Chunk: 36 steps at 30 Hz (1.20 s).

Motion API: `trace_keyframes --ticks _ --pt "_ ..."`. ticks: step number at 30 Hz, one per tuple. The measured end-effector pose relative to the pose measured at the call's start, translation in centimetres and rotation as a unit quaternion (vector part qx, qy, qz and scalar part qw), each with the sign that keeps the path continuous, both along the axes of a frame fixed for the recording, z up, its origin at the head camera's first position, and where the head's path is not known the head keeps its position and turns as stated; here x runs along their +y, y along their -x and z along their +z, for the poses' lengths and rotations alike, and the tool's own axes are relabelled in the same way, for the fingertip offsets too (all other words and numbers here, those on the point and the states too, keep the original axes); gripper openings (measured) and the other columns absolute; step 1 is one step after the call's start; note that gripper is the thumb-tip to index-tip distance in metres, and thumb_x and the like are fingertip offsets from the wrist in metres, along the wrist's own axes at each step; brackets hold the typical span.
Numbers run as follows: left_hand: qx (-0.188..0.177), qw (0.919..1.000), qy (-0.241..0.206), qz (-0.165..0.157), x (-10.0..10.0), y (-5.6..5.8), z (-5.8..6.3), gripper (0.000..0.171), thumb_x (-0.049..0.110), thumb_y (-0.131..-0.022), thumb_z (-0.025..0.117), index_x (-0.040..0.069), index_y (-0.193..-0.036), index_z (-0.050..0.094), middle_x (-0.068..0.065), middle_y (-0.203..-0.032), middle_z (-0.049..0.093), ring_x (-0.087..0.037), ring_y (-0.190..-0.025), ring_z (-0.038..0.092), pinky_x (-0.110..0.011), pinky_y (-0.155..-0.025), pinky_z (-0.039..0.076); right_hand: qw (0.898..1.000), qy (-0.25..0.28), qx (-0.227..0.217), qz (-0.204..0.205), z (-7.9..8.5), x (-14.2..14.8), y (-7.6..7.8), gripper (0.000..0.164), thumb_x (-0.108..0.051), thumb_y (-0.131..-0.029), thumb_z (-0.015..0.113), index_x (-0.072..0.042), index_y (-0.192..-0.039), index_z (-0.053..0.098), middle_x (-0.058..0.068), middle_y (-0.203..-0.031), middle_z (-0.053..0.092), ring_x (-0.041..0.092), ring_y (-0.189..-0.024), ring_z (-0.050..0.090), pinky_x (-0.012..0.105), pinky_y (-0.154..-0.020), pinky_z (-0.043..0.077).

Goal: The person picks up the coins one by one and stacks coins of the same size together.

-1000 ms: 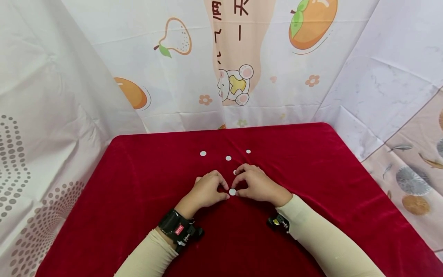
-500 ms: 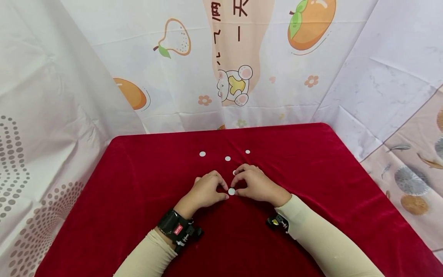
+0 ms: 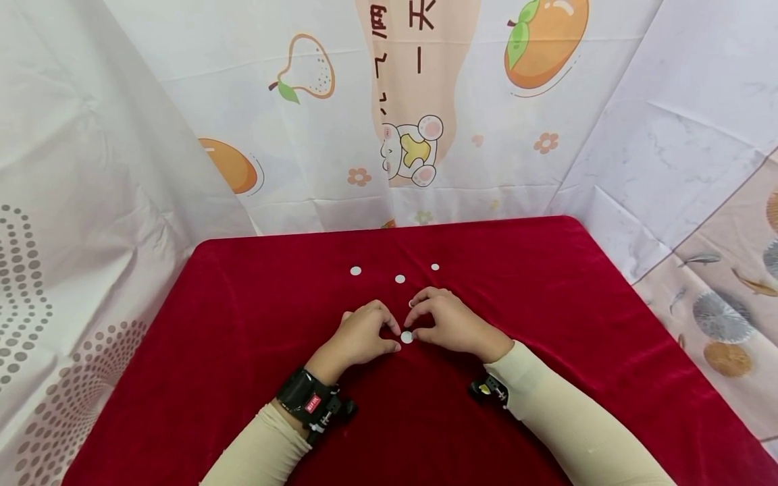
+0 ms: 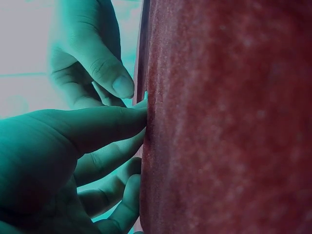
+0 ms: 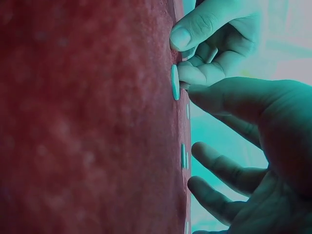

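Observation:
A small white disc [image 3: 406, 337] lies flat on the red cloth [image 3: 389, 418] between my two hands. From the left, my left hand [image 3: 363, 332] reaches in with thumb and index finger apart, the fingertips right at the disc's edge. My right hand [image 3: 454, 325] comes from the other side, its thumb tip by the disc and its index finger just behind it. In the right wrist view the disc [image 5: 175, 83] rests on the cloth, not lifted, and nothing shows between either hand's fingers. Another white disc [image 3: 411, 304] is partly hidden behind the right fingers.
Farther back on the cloth lie a white disc [image 3: 355, 271] to the left, one [image 3: 400, 279] in the middle and a smaller one [image 3: 435, 267] to the right. A printed curtain [image 3: 340, 135] hangs behind the table, with more curtains at both sides.
The hands stay almost still around the near disc. Its right edge, earlier close under the right thumb, now shows a little more freely. The view shifts very slightly.

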<state>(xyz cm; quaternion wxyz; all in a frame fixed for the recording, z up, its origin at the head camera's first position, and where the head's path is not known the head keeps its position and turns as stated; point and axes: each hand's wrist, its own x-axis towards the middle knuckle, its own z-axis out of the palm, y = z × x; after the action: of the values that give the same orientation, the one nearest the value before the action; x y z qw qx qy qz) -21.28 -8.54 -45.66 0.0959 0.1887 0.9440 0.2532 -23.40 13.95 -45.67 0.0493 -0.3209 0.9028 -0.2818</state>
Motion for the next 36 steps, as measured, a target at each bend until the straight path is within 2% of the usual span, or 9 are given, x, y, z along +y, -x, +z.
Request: trace_keyframes --ticks 15,21,27,36 --pt "-0.002 1.0 -0.002 -0.001 0.02 -0.13 0.19 0.013 0.028 -0.082 0.088 0.026 -0.089 0.077 0.01 -0.106 0.061 -0.012 -0.105 0.059 -0.048 -0.089 0.036 1.0 0.001 -0.002 -0.006 0.45 0.11 -0.15 0.019 -0.016 -0.086 0.083 -0.023 -0.103 0.081 0.007 -0.129 0.064 0.025 -0.122 0.056 0.052 -0.107 0.042" --pt "0.0 1.0 -0.003 -0.001 0.07 -0.09 0.19 0.013 0.027 -0.082 0.088 0.026 -0.089 0.077 0.01 -0.106 0.061 -0.012 -0.106 0.059 -0.048 -0.089 0.036 1.0 -0.01 0.008 0.001 0.25 0.08 -0.17 0.018 -0.018 -0.086 0.084 -0.025 -0.102 0.082 0.007 -0.131 0.063 0.026 -0.124 0.055 0.053 -0.108 0.039" --pt "0.001 1.0 -0.004 -0.002 0.07 -0.01 0.09 0.013 0.028 -0.083 0.088 0.026 -0.089 0.077 0.01 -0.106 0.061 -0.012 -0.106 0.06 -0.047 -0.088 0.035 1.0 -0.025 0.018 0.003 0.17 0.03 -0.29 0.018 -0.023 -0.084 0.086 -0.027 -0.101 0.083 0.009 -0.138 0.061 0.029 -0.132 0.05 0.057 -0.11 0.035" --pt "-0.001 1.0 -0.005 -0.004 0.03 0.01 0.02 0.013 0.027 -0.083 0.088 0.026 -0.09 0.077 0.009 -0.107 0.061 -0.013 -0.106 0.06 -0.047 -0.089 0.035 0.999 -0.037 0.007 0.008 0.22 -0.07 -0.5 0.021 -0.025 -0.083 0.087 -0.029 -0.103 0.083 0.011 -0.146 0.056 0.03 -0.142 0.043 0.071 -0.115 0.024"
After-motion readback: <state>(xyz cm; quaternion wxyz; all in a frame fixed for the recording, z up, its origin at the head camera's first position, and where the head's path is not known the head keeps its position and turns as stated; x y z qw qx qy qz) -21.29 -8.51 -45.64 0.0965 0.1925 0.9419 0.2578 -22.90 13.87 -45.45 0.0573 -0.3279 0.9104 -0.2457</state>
